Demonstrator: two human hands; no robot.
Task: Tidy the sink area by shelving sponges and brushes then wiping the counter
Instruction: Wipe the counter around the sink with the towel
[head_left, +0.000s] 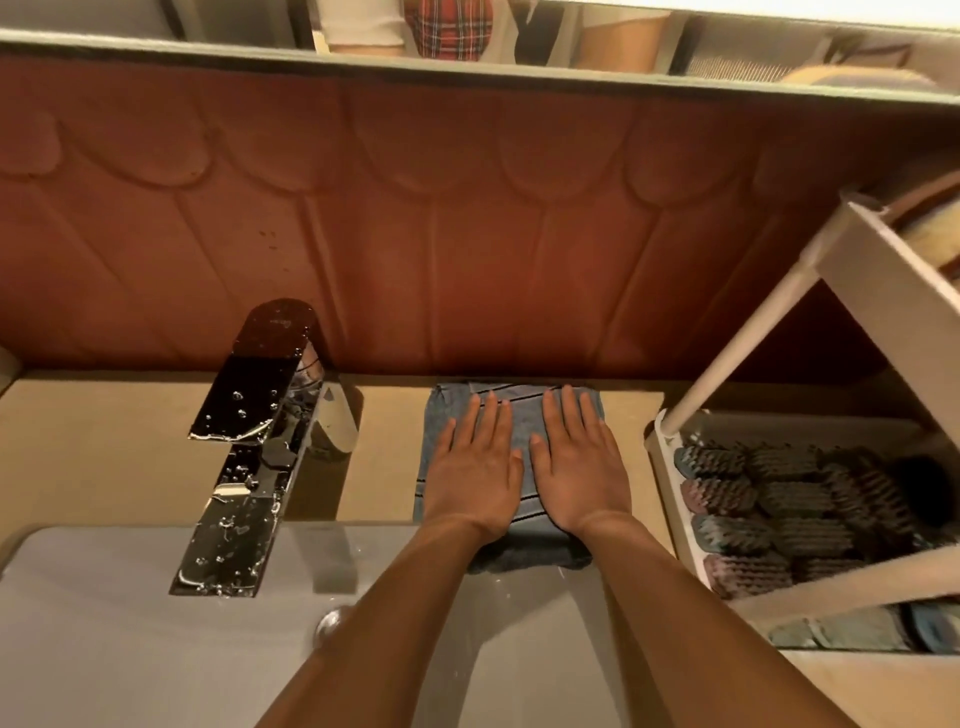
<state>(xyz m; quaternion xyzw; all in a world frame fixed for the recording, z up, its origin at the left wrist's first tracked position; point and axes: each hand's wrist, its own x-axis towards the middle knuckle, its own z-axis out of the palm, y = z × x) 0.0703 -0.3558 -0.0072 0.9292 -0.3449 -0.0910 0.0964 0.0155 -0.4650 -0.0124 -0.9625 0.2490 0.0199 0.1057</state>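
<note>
Pressing down flat, my left hand (475, 470) and right hand (579, 467) lie side by side on the folded grey-blue cloth (527, 421), fingers (489, 418) straight and slightly spread, gripping nothing. The cloth sits on the tan desk (130, 441) just right of the wet chrome faucet (249, 441), its near edge drooping over the rim of the white sink (104, 623). Sponges (727, 496) lie packed in rows on a lower tier of the white rack (727, 358) at the desk's right end.
</note>
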